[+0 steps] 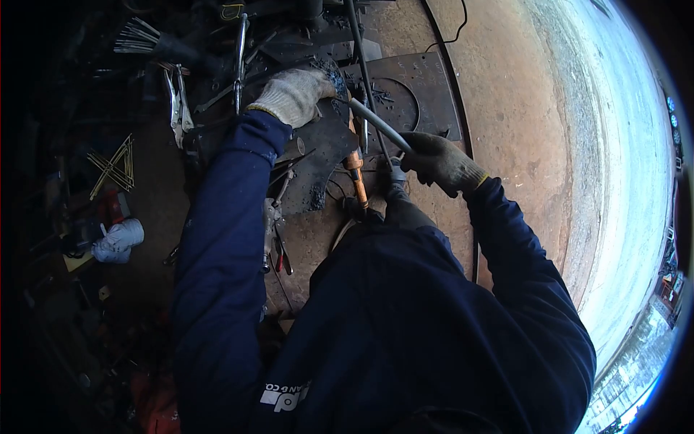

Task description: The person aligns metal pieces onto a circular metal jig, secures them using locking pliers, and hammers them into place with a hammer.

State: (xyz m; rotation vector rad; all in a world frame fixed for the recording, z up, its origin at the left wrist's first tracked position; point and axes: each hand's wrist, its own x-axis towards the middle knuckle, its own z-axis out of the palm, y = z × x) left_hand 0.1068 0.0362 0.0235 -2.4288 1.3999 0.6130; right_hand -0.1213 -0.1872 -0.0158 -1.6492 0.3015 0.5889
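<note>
My left hand [293, 98], in a pale work glove, rests near the far edge of a dark metal plate [322, 148]. Its fingers are curled, and what they grip is hidden. My right hand [439, 165], in a darker glove, is closed around the near end of a grey round bar or handle [382, 126]. That bar slants up toward my left hand; its far end lies beside dark scraps. Between my hands, an orange-brown handle-like piece [356, 173] points toward me. A long thin dark rod [363, 65] runs past it.
Locking pliers [176, 105], a long wrench [241, 58] and a bundle of thin rods [137, 37] are at the left. Yellow rods [113, 171] lie crossed below. A grey glove [119, 240] and red-handled pliers [280, 257] are nearer. A metal sheet [434, 94] lies at the right.
</note>
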